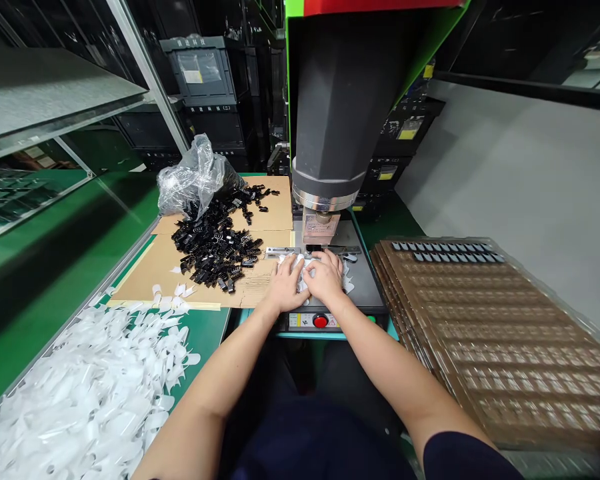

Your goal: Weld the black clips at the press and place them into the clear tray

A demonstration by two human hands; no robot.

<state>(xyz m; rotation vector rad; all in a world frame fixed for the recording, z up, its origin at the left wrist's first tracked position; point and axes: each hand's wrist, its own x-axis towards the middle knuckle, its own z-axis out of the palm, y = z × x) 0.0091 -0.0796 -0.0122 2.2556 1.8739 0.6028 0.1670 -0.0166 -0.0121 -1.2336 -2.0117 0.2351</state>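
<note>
My left hand [287, 285] lies on the machine's base plate with its fingers stretched forward and slightly apart, over small white plastic pieces [349, 279]. Beside it, my right hand [325, 277] has its fingers bent and thumb and forefinger brought together; whatever is between them is too small and covered to make out. Just beyond my fingertips is a metal fixture [283, 251] with a small black part [310, 249] in it. The dark press head [325, 133] hangs above, with a pinkish clear block [320, 227] at its lower end.
Black clips [215, 247] lie heaped on cardboard [135, 280] at left, by a clear plastic bag [195, 175]. White plastic pieces [90, 380] pile up at near left. Stacked trays [460, 313] stand at right, the top one holding two rows of parts. A red button [321, 321] faces me.
</note>
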